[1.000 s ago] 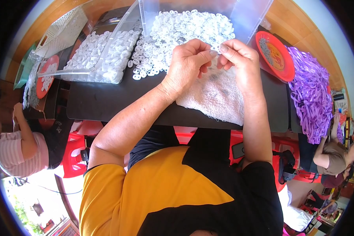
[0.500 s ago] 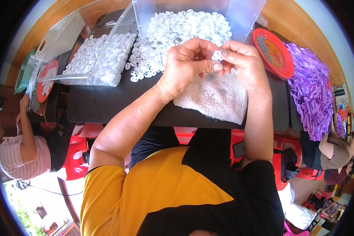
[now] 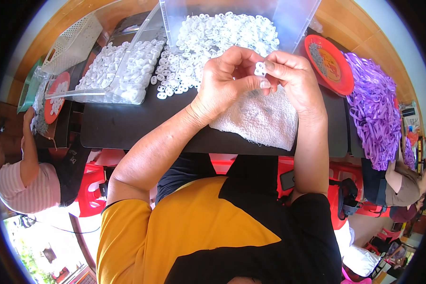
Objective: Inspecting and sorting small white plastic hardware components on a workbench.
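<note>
A small white plastic piece with holes [image 3: 260, 69] is pinched at the fingertips of my right hand [image 3: 292, 78], above the table's near middle. My left hand [image 3: 227, 78] is closed just to its left. The left index finger curls over beside the piece and the left thumb lies below it, close to the right fingertips. Whatever the left fingers hold is hidden behind them. Under both hands lies a pale pink towel [image 3: 260, 120]. Beyond the hands, a heap of similar white pieces [image 3: 227, 31] spills from a clear plastic bin [image 3: 296, 21].
A clear tub [image 3: 113, 97] of white pieces stands left on the dark table [image 3: 142, 125]. At right are a red plate [image 3: 343, 85] with small grey bits and a purple ribbon pile [image 3: 371, 104]. People sit at both sides, one in a striped shirt [image 3: 31, 187].
The white piece has turned and dropped slightly in my fingertips, so its holes show more clearly. The left thumb has shifted down a little. At left, the other person's arm has moved up.
</note>
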The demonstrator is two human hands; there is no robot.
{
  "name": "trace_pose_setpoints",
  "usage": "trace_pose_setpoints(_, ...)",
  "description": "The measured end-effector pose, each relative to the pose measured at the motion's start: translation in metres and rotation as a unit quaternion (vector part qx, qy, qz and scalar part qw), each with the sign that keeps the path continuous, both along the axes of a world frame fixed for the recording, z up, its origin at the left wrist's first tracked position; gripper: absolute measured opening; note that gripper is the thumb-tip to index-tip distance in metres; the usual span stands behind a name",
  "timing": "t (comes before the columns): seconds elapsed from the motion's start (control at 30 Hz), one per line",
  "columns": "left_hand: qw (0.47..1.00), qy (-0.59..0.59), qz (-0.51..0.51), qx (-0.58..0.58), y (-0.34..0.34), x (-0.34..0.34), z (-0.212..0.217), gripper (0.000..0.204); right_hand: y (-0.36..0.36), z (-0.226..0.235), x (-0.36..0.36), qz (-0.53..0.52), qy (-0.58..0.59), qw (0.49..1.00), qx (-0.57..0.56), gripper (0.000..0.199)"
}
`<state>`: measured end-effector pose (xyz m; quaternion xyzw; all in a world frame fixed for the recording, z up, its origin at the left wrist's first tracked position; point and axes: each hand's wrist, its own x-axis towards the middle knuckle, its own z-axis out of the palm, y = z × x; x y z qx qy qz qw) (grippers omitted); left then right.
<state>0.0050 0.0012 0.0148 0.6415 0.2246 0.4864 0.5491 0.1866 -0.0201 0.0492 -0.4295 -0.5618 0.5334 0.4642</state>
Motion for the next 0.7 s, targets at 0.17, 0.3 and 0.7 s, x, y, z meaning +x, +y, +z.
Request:
trace_pose_setpoints(0.17, 0.998, -0.007, 0.021, 0.055, 0.003, 0.002, -0.005, 0.033, -0.001, 0.002, -0.002, -0.002, -0.005, 1.0, -0.003, 0.021)
trace_pose_setpoints(0.3, 0.999, -0.031, 0.009, 0.024, -0.001, 0.002, 0.001, 0.032, -0.002, 0.0, -0.004, -0.003, 0.023, 1.0, -0.016, 0.021)
trace_pose_setpoints(0.7, 0.998, -0.025, 0.022, 0.062, -0.006, 0.0, 0.003, 0.029, -0.007, 0.005, -0.009, 0.008, 0.016, 1.0, -0.022, 0.023)
